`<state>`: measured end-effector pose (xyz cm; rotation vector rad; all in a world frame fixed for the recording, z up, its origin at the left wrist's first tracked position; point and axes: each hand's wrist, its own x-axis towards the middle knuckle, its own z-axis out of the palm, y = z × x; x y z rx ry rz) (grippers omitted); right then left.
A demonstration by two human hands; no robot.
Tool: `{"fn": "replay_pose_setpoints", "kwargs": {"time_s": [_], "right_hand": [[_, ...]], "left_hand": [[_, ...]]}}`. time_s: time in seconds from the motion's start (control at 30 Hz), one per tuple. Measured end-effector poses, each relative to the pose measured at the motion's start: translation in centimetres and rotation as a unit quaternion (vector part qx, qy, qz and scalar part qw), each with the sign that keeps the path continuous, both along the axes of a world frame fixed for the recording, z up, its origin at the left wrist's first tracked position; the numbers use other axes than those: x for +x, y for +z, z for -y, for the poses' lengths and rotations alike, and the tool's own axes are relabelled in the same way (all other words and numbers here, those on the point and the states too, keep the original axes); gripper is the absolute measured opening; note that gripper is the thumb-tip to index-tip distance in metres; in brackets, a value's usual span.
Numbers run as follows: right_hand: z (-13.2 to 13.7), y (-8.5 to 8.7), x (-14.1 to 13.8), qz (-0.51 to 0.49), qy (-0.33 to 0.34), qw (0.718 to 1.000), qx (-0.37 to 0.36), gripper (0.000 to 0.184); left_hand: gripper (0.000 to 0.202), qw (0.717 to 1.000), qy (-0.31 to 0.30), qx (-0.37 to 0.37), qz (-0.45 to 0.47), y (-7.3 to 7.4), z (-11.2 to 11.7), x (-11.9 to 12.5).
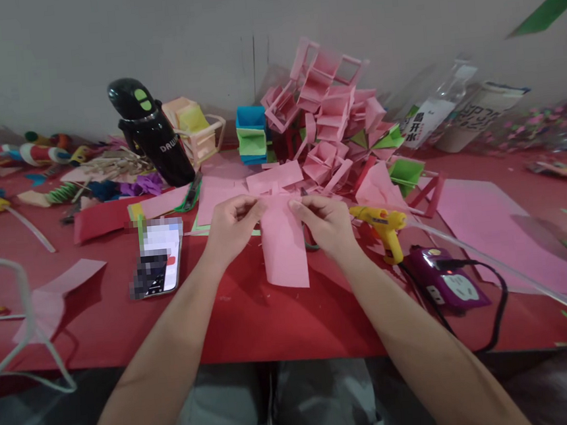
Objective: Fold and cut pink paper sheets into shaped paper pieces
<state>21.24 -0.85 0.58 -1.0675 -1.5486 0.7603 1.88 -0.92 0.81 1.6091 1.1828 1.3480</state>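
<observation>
Between my two hands hangs a strip of pink paper (285, 249), its lower end curving down over the red table. My left hand (235, 223) pinches its upper left corner, while the thumb and fingers of my right hand (325, 223) grip the upper right corner. Just behind it lie more flat pink paper pieces (275, 177). Close to my right hand is a yellow glue gun (384, 227) with a clear glue stick (507, 272) reaching out of its back. A dark green loop, perhaps a scissors handle, peeks out beside the strip, mostly hidden.
Folded pink paper chairs (331, 109) are piled at the back. A black bottle (155, 134), a phone (161, 256) and a green-handled cutter (192, 194) stand or lie leftward. To the right are a purple power socket (448, 281) with a cable and large pink sheets (504, 233).
</observation>
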Motion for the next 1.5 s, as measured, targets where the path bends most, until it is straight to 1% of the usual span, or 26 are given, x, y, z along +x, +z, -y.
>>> {"fn": "replay_pose_setpoints", "kwargs": {"time_s": [0.07, 0.2, 0.27, 0.33, 0.4, 0.47, 0.53, 0.63, 0.7, 0.77, 0.9, 1.1, 1.27, 1.4, 1.5], "right_hand": [[0.0, 0.1, 0.1, 0.007, -0.008, 1.000, 0.005, 0.036], [0.0, 0.1, 0.1, 0.015, -0.022, 0.999, 0.019, 0.035], [-0.1, 0.1, 0.1, 0.000, -0.028, 0.999, 0.023, 0.035], [-0.1, 0.1, 0.2, -0.025, -0.034, 0.999, 0.020, 0.036], [-0.1, 0.0, 0.2, -0.038, -0.039, 0.998, 0.018, 0.037], [-0.2, 0.0, 0.3, -0.039, -0.041, 0.998, 0.018, 0.037], [-0.3, -0.1, 0.3, -0.044, -0.048, 0.998, 0.020, 0.037], [-0.6, -0.4, 0.5, -0.079, -0.065, 0.995, 0.007, 0.033], [-0.9, -0.7, 0.7, -0.110, -0.069, 0.991, -0.005, 0.030], [-1.0, -1.0, 0.8, -0.128, -0.069, 0.989, -0.013, 0.029], [-1.2, -1.4, 0.8, -0.128, -0.067, 0.989, -0.009, 0.029], [-1.7, -1.9, 0.8, -0.164, -0.073, 0.984, -0.005, 0.029], [-1.8, -1.7, 1.0, -0.196, -0.067, 0.978, -0.011, 0.028], [-1.9, -1.6, 1.2, -0.205, -0.073, 0.976, -0.029, 0.031], [-2.1, -1.8, 1.5, -0.180, -0.086, 0.980, -0.013, 0.035]], "left_hand": [[0.030, 0.999, -0.023, -0.022, 0.027, -0.1, -0.2, 0.0], [0.029, 0.999, -0.005, -0.035, 0.041, 0.0, -0.1, 0.0], [0.027, 0.997, -0.009, -0.046, 0.060, 0.1, 0.0, 0.1], [0.027, 0.995, -0.028, -0.063, 0.067, 0.2, 0.2, 0.3], [0.029, 0.995, -0.033, -0.072, 0.055, 0.2, 0.3, 0.4], [0.029, 0.996, -0.024, -0.069, 0.041, 0.2, 0.3, 0.5], [0.028, 0.996, -0.026, -0.070, 0.048, 0.2, 0.3, 0.5], [0.029, 0.992, -0.053, -0.094, 0.058, 0.2, 0.4, 0.6], [0.029, 0.991, -0.066, -0.102, 0.048, 0.1, 0.3, 0.7], [0.029, 0.993, -0.062, -0.094, 0.032, 0.0, 0.3, 0.7], [0.026, 0.997, -0.049, -0.065, 0.009, -0.2, 0.1, 0.7], [0.017, 0.985, -0.121, -0.117, 0.025, -0.7, 0.1, 1.2], [0.013, 0.993, -0.085, -0.077, -0.003, -1.1, -0.2, 1.4], [0.023, 0.995, -0.077, -0.050, -0.033, -0.9, 0.1, 1.4], [0.028, 0.995, -0.064, -0.052, -0.055, -0.8, 0.4, 1.4]]}}
